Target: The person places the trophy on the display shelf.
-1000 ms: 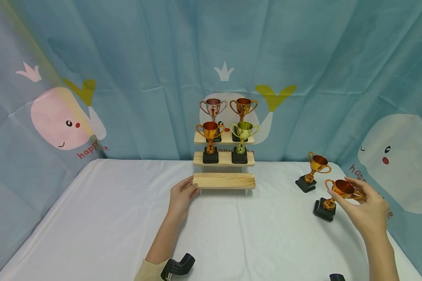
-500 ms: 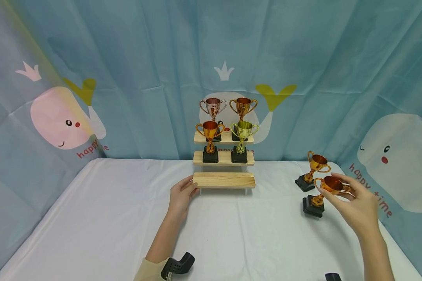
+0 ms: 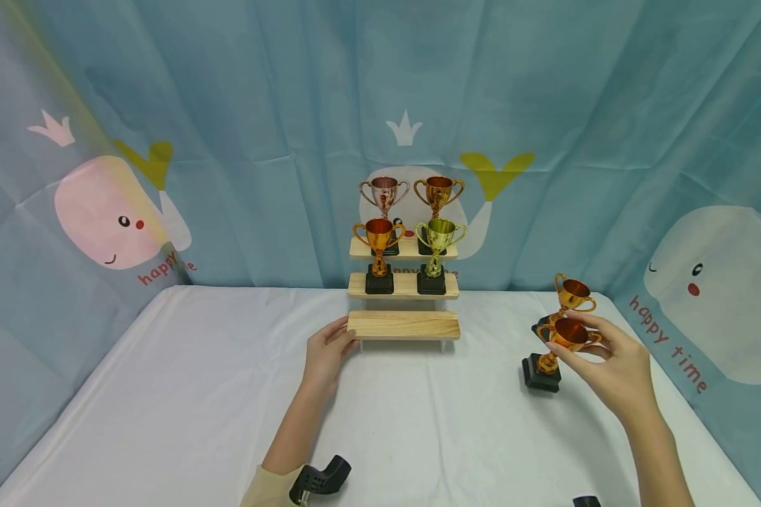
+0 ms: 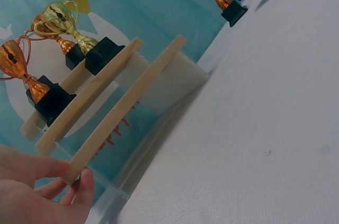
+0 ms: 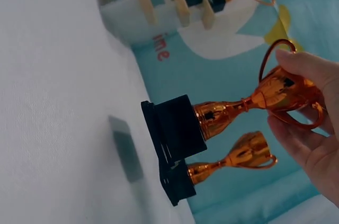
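My right hand grips an orange-bronze trophy by its cup, off the table. In the right wrist view, the trophy's black base hangs over the cloth, its shadow apart. Another bronze trophy stands behind it, its base partly hidden. My left hand pinches the left end of the lowest board of a three-step wooden display stand. That board bears nothing. On the middle board stand an orange trophy and a yellow-gold trophy; rose-gold and gold trophies stand on the top board.
White cloth covers the table. The stand is at the table's back edge, close to a blue curtain printed with whales. Curtain also hangs along both sides. Clear supports carry the boards.
My right hand has carried the bronze trophy leftward, and it now overlaps the standing bronze trophy in the head view. The left hand keeps its hold on the lowest board.
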Demonstrator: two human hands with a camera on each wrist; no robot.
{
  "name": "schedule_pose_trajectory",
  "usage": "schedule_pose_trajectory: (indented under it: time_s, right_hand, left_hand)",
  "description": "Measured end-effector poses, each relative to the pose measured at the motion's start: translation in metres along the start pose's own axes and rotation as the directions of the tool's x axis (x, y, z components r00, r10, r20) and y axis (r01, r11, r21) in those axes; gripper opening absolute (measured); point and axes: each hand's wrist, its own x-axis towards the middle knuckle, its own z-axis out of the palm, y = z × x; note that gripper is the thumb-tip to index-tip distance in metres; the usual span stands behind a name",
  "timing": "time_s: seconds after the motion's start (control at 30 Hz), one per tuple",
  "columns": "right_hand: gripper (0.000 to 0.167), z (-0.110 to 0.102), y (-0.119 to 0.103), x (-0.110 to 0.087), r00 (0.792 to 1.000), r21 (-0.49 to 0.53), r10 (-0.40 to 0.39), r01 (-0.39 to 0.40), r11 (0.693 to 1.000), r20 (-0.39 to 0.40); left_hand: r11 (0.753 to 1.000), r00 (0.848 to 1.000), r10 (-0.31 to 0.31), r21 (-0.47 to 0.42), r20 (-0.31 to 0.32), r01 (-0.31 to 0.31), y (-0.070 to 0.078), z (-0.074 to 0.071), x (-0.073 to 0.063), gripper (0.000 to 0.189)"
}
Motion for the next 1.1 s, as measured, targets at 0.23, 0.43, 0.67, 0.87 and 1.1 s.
schedule_pose_trajectory:
  time_s: [0.23,0.43,0.67,0.87,1.1]
  right_hand:
    - [0.057,0.010,-0.008,-0.001,0.998,0.019,-0.063,0.063,0.998,-0.004]
    - [0.058,0.018,-0.014,-0.002,0.995,0.030,-0.098,0.098,0.995,0.001]
    - [0.058,0.022,-0.022,-0.002,0.990,0.046,-0.139,0.139,0.989,0.006]
    - [0.058,0.028,-0.029,0.000,0.983,0.057,-0.185,0.184,0.981,0.014]
    - [0.058,0.040,-0.040,-0.001,0.979,0.053,-0.199,0.197,0.979,0.043]
  left_hand:
    - [1.000,1.000,-0.003,0.009,-0.003,0.003,0.002,0.001,-0.001,0.045]
    - [1.000,1.000,-0.009,0.017,-0.010,0.009,0.002,0.001,-0.002,0.045]
    - [1.000,1.000,-0.019,0.018,-0.017,0.019,0.004,0.002,-0.002,0.044]
    - [1.000,1.000,-0.014,0.014,-0.012,0.014,0.004,0.002,-0.003,0.044]
    - [1.000,1.000,-0.016,0.018,-0.015,0.017,0.003,0.003,-0.002,0.044]
